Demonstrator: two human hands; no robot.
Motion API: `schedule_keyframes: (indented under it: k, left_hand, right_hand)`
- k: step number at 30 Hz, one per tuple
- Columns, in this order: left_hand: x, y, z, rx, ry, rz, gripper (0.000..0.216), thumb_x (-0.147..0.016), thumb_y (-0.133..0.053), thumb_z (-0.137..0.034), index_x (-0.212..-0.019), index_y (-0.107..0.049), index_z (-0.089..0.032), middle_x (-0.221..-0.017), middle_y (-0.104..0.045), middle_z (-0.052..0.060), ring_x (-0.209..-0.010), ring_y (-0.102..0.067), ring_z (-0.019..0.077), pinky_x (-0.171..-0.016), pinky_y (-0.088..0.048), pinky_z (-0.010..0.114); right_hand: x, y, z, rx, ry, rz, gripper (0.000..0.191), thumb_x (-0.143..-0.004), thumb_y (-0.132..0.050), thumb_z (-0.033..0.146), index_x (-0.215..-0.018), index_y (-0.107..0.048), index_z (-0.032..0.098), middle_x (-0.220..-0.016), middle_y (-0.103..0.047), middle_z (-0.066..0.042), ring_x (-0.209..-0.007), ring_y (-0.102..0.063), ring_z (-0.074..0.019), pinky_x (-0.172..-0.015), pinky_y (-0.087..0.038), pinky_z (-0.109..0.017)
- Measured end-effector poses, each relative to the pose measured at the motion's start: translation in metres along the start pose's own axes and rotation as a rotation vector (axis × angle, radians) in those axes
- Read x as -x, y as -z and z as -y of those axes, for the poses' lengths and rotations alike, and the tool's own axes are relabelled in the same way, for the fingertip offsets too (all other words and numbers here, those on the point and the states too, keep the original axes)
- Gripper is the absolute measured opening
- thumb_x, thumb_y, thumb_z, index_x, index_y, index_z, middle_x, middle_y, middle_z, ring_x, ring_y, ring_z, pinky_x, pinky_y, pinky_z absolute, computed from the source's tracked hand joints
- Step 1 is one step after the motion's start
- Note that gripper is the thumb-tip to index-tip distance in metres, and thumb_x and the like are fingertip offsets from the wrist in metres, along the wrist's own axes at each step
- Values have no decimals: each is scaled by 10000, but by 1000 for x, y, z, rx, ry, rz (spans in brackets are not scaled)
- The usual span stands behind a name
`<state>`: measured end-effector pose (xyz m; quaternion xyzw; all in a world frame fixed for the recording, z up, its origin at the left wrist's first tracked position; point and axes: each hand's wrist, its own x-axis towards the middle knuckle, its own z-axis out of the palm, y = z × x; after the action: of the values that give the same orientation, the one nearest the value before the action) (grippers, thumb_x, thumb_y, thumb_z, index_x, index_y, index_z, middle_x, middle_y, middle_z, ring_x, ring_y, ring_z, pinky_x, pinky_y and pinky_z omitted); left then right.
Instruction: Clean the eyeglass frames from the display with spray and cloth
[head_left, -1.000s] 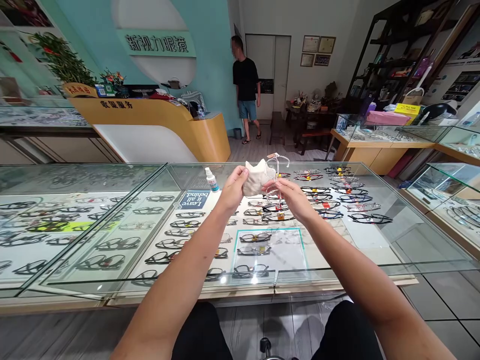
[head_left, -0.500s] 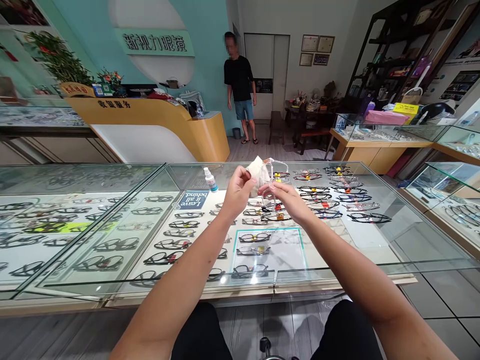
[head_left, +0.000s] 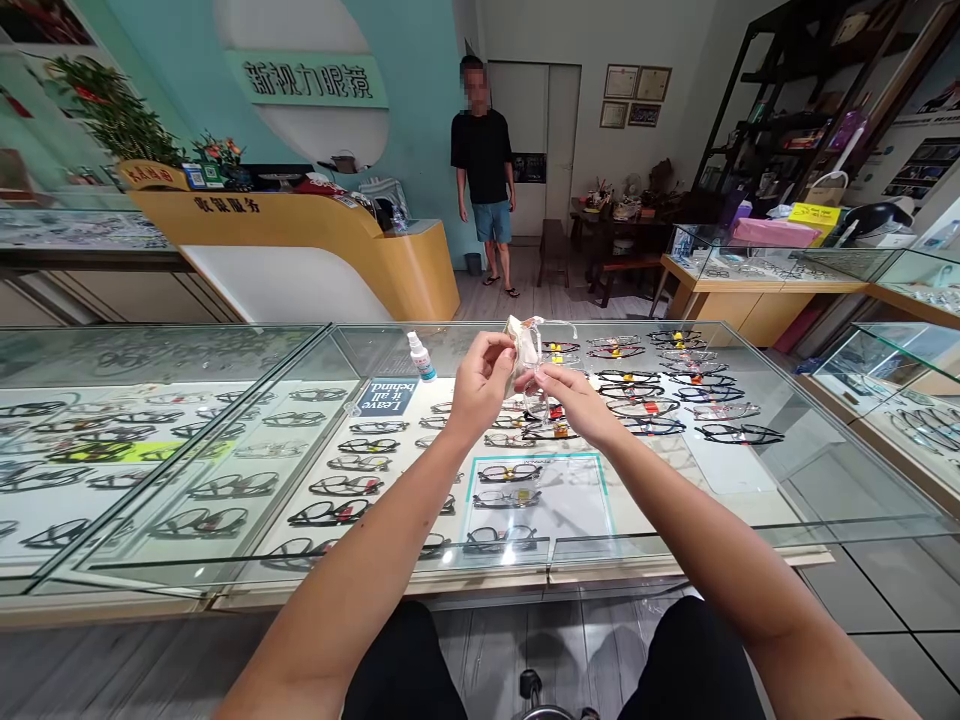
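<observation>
Over the glass counter, my left hand [head_left: 484, 377] is closed on a pale cleaning cloth [head_left: 517, 338], pressed against a lens of a pair of clear-framed glasses [head_left: 537, 345]. My right hand [head_left: 568, 396] pinches the same glasses by the frame from the other side; one temple arm sticks out at the top right. The cloth and fingers hide part of the lenses. To the left, a small white spray bottle [head_left: 421, 358] with a blue label stands upright on the glass.
Beneath the glass counter [head_left: 645, 520] lie rows of eyeglass frames [head_left: 510, 473] and a blue card [head_left: 385, 398]. Across the room a person [head_left: 481, 160] in a black shirt stands beside a wooden reception desk [head_left: 420, 270]. Another display case [head_left: 780, 270] is at the right.
My left hand has turned and shifted slightly right, with the cloth now more edge-on against the lens. The right hand stays nearly in place. The person at the back has moved slightly right.
</observation>
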<state>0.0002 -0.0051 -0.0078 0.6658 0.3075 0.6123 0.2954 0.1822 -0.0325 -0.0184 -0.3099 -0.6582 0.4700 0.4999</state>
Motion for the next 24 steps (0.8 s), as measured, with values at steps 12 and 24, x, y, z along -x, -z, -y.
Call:
schedule_keyframes:
  k: [12,24]
  left_hand:
    - [-1,-9,8,344,263,-69,767,-664,-1040,-640,-1106,-564,-233,-1096,-731,55,-843,-732,153,-701,-595,251]
    - [-2,0,-7,580,425,354,535,-827,-969,-592,-893,-618,-194,-574,-547,-59,-565,-545,113,-613,-473,252]
  right_hand:
    - [0,1,-1,12,67,92,592,-989,-650,794,-999,-830,231,-1046,-783,-71,-1017,-647,-244,-990,-509,-395]
    - [1,6,1,-107,4,166,532,-988,-706,731,-972,-830,214,-1022,-765,-77,-1005,-646,-239,-934,-500,-380]
